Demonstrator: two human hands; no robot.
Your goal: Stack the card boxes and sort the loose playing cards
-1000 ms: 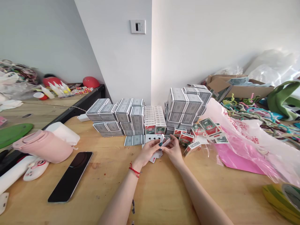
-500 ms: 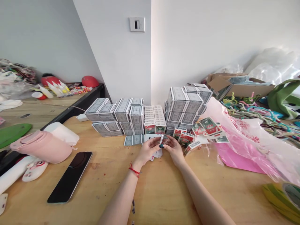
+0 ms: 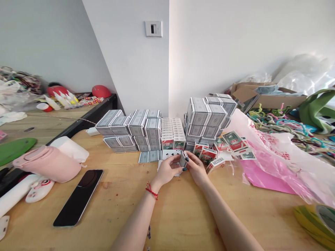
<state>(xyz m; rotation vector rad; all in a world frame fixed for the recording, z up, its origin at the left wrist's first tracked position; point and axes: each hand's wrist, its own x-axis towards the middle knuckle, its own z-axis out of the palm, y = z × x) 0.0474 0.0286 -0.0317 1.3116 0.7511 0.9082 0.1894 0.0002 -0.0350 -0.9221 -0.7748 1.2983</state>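
Between my hands is a small stack of playing cards (image 3: 183, 159), standing tilted on edge. My left hand (image 3: 167, 170), with a red string bracelet at the wrist, grips its near left side. My right hand (image 3: 195, 169) holds the other side, the dark-nailed thumb across it. Under and behind my hands lie loose face-up cards (image 3: 171, 153), partly hidden by my fingers. To their left are face-down cards (image 3: 150, 156) with a grey patterned back. Red-and-green card boxes (image 3: 208, 155) stand just right of my right hand.
Tall stacks of grey-backed cards (image 3: 206, 116) and more card stacks (image 3: 112, 122) line the wall, with rows of card boxes (image 3: 172, 130) between. A phone (image 3: 78, 198) and pink cup (image 3: 49, 164) are left; plastic wrapping (image 3: 272, 150) and yellow tape (image 3: 314, 223) are right.
The cards between my hands have turned from nearly edge-on to show more of their broad side. My left hand has shifted slightly nearer me, and more of the face-up card behind shows.
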